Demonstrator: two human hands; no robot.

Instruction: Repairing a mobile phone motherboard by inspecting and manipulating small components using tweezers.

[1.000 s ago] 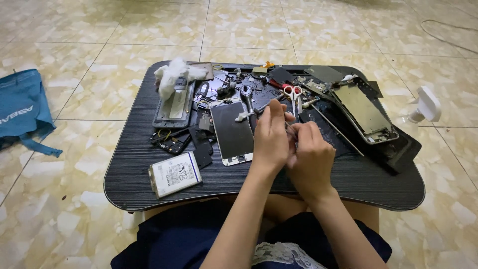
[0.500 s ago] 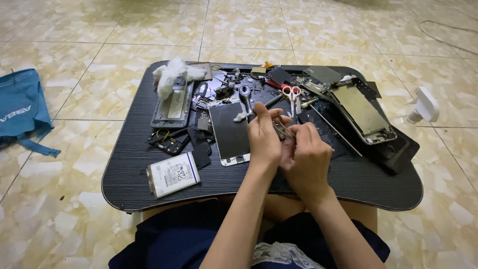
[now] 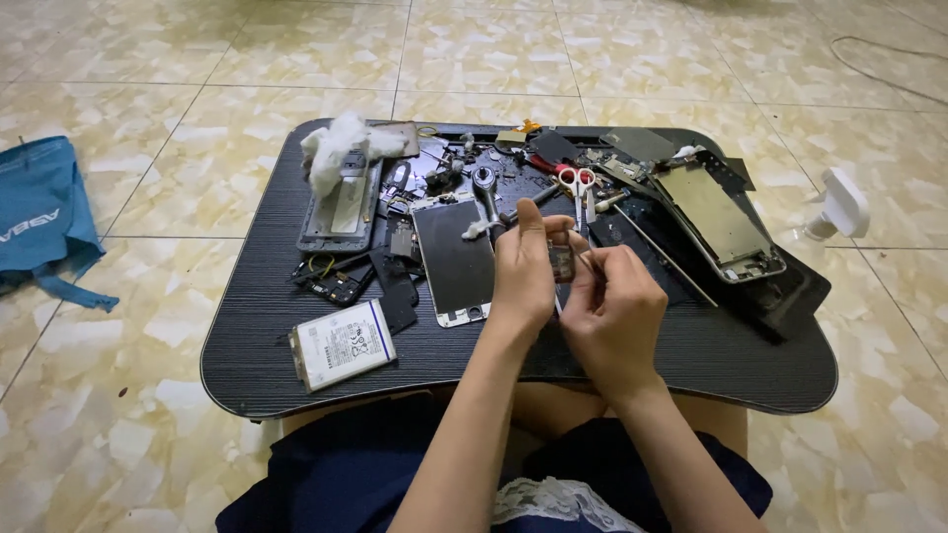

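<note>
My left hand (image 3: pixel 523 271) and my right hand (image 3: pixel 614 308) meet above the middle of a low black table (image 3: pixel 257 345). Both pinch one small dark phone part (image 3: pixel 562 263) between their fingertips; what it is stays too small to tell. Just left of my left hand a phone screen panel (image 3: pixel 451 259) lies flat. A pair of red-handled scissors (image 3: pixel 576 188) lies just beyond my fingers.
A white phone battery (image 3: pixel 342 343) lies near the table's front left. A grey phone frame with white cotton wadding (image 3: pixel 341 148) is at the back left. An open phone chassis (image 3: pixel 719 215) sits at the right. Blue cloth bag (image 3: pixel 39 222) and white charger (image 3: pixel 841 202) lie on the tiled floor.
Both hands have stayed together over the table's middle, the fingers shifting slightly around the small part. Nothing on the table has moved.
</note>
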